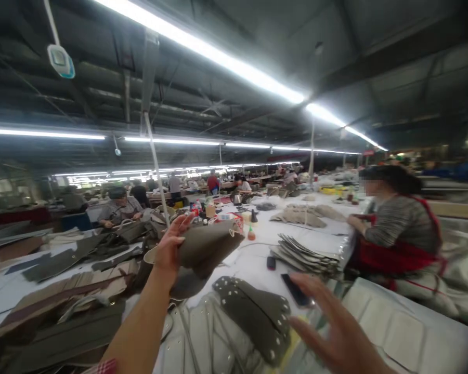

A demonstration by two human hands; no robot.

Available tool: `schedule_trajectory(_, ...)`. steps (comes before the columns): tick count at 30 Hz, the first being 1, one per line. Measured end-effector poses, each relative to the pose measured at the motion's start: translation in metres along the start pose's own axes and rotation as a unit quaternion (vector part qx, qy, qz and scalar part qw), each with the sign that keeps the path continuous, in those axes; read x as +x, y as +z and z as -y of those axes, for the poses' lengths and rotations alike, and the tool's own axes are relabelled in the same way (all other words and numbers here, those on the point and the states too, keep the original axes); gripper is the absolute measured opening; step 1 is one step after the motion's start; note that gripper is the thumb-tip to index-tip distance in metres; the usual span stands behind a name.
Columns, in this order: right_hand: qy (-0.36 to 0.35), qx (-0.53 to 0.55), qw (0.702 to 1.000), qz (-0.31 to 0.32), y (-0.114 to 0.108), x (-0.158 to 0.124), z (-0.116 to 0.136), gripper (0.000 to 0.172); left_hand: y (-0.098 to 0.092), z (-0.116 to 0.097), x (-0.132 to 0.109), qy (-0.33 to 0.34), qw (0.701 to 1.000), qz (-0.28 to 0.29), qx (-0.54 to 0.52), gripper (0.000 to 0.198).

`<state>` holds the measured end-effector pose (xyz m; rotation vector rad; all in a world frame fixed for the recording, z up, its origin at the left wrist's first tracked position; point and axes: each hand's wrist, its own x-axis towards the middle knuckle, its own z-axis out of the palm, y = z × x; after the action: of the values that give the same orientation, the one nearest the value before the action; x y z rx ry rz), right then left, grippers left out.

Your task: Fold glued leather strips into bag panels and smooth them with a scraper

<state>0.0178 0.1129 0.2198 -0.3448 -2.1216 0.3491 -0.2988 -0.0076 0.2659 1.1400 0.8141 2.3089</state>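
My left hand [172,244] is raised over the white worktable [253,262], its fingers closed on a floppy olive-grey material piece [206,246] that it holds up. My right hand [327,324] hovers low at the front right with fingers spread, holding nothing. Just below and left of it lies a dark grey bag panel with white studs [257,314]. A dark phone [296,291] lies on the table beside my right fingers.
A stack of cut grey pieces [302,254] sits ahead on the right. Brown and grey panels [62,296] cover the left side. A person in a striped top and red apron [398,234] sits at the right. Bottles and small items [226,213] stand mid-table. Other workers sit further back.
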Motion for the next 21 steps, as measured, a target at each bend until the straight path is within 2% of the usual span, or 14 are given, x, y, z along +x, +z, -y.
schedule_trajectory(3,0.018,0.092,0.995,0.03,-0.022,0.002,0.026,0.053,0.042,-0.001,-0.055,0.019,0.995,0.079,0.053,0.045)
schedule_trajectory(4,0.04,0.154,0.985,0.07,-0.031,0.001,0.032,0.055,0.052,-0.001,-0.073,0.031,0.991,0.1,0.081,0.04)
schedule_trajectory(6,0.104,0.294,0.932,0.184,-0.049,-0.006,0.04,0.067,0.069,-0.001,-0.107,0.06,0.975,0.155,0.149,0.034)
schedule_trajectory(7,0.146,0.357,0.89,0.245,-0.058,-0.014,0.041,0.078,0.078,-0.003,-0.122,0.069,0.961,0.198,0.183,0.032)
schedule_trajectory(9,0.262,0.443,0.799,0.312,-0.074,-0.032,0.04,0.09,0.1,-0.007,-0.148,0.081,0.913,0.329,0.228,0.037)
schedule_trajectory(10,0.327,0.463,0.764,0.308,-0.08,-0.043,0.039,0.086,0.112,-0.011,-0.159,0.075,0.874,0.414,0.242,0.042)
schedule_trajectory(12,0.431,0.478,0.721,0.256,-0.092,-0.064,0.038,0.063,0.138,-0.016,-0.178,0.051,0.783,0.563,0.261,0.049)
schedule_trajectory(13,0.45,0.474,0.724,0.221,-0.1,-0.072,0.039,0.052,0.149,-0.017,-0.185,0.031,0.745,0.612,0.265,0.05)
schedule_trajectory(14,0.441,0.459,0.748,0.188,-0.109,-0.08,0.04,0.046,0.157,-0.016,-0.19,0.004,0.723,0.641,0.257,0.047)
schedule_trajectory(15,0.412,0.434,0.784,0.162,-0.122,-0.086,0.043,0.043,0.163,-0.011,-0.192,-0.028,0.723,0.65,0.235,0.041)
schedule_trajectory(16,0.373,0.393,0.829,0.139,-0.136,-0.091,0.047,0.04,0.166,-0.002,-0.193,-0.058,0.743,0.638,0.192,0.034)
schedule_trajectory(18,0.289,0.264,0.914,0.105,-0.172,-0.096,0.056,0.036,0.168,0.03,-0.19,-0.119,0.817,0.562,0.05,0.032)
schedule_trajectory(20,0.207,0.126,0.963,0.12,-0.208,-0.098,0.065,0.035,0.174,0.078,-0.188,-0.195,0.887,0.407,-0.1,0.042)
schedule_trajectory(21,0.172,0.074,0.97,0.153,-0.223,-0.098,0.067,0.035,0.181,0.103,-0.19,-0.262,0.9,0.311,-0.154,0.048)
